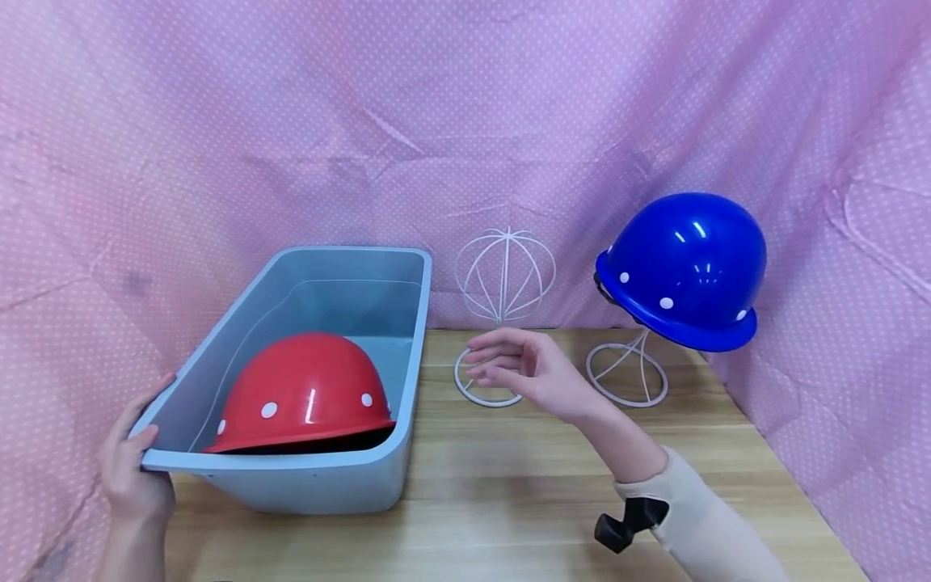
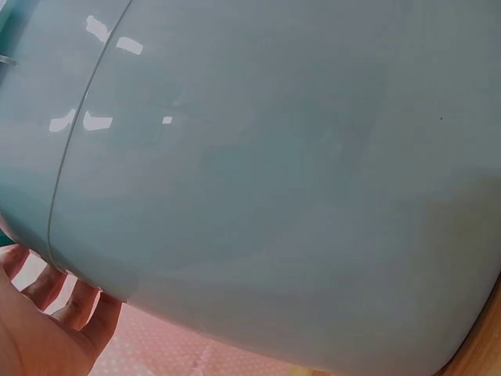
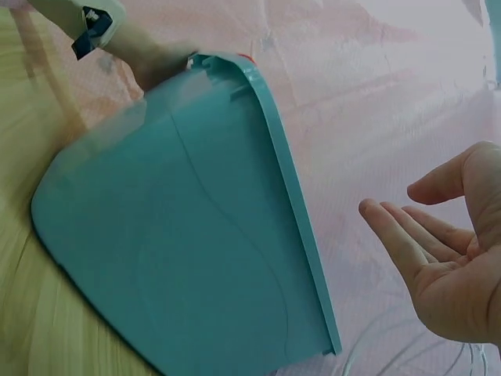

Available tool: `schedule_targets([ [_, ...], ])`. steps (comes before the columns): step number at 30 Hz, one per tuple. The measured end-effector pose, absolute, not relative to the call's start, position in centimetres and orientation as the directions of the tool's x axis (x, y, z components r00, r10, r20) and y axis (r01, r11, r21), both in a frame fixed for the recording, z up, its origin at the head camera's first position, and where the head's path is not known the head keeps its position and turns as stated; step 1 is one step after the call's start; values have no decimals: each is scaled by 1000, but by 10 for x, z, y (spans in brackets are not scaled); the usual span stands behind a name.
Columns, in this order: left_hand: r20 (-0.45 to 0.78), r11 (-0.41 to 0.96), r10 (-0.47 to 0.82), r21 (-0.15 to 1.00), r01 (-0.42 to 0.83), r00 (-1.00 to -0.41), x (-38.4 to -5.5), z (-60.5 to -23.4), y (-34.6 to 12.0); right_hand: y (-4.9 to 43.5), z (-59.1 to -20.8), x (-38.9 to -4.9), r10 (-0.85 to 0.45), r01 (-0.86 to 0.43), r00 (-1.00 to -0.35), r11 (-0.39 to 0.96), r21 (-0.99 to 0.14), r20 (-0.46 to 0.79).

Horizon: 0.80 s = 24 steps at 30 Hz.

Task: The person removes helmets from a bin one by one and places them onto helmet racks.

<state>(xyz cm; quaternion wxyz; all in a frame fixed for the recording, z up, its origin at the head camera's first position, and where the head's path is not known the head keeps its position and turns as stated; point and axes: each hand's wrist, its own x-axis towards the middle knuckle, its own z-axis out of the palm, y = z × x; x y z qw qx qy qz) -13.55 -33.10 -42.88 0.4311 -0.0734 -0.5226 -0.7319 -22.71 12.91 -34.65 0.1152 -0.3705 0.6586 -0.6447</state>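
At the left of the head view, a blue-grey plastic bin stands on the wooden table with a red hard hat inside, dome up and tilted near the front wall. My left hand grips the bin's front left corner, thumb over the rim; the left wrist view shows its fingers at the bin's edge. To the right of the bin my right hand hangs in the air, fingers loosely bent and holding nothing. Behind it stands a bare white wire hat stand, its base partly hidden by the hand.
A blue hard hat with white dots sits tilted on a second wire stand at the right. Pink dotted cloth hangs around the back and sides. The wooden table extends in front of the stands.
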Motion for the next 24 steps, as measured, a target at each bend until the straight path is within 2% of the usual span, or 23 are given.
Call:
schedule_targets([
  [5,575,-107,-524,687,719,-628,-136,-430,-335,105,-340,-222,-662,-421,-636,-134,-897,397],
  [10,522,-56,-558,751,658,-644,-133,-425,-333,74,-333,-214,-708,-468,-556,-166,-868,435],
  [13,457,10,-604,824,567,-653,-132,-420,-330,58,-330,-208,-726,-474,-549,-137,-870,413],
  [17,407,40,-633,867,497,-659,-132,-417,-328,42,-328,-203,-742,-498,-540,-100,-861,398],
  [21,454,36,-606,836,548,-653,-133,-420,-329,31,-326,-198,-763,-568,-504,-60,-821,404],
  [24,514,-8,-574,775,632,-637,-133,-425,-330,24,-326,-195,-796,-647,-456,-11,-762,398],
])
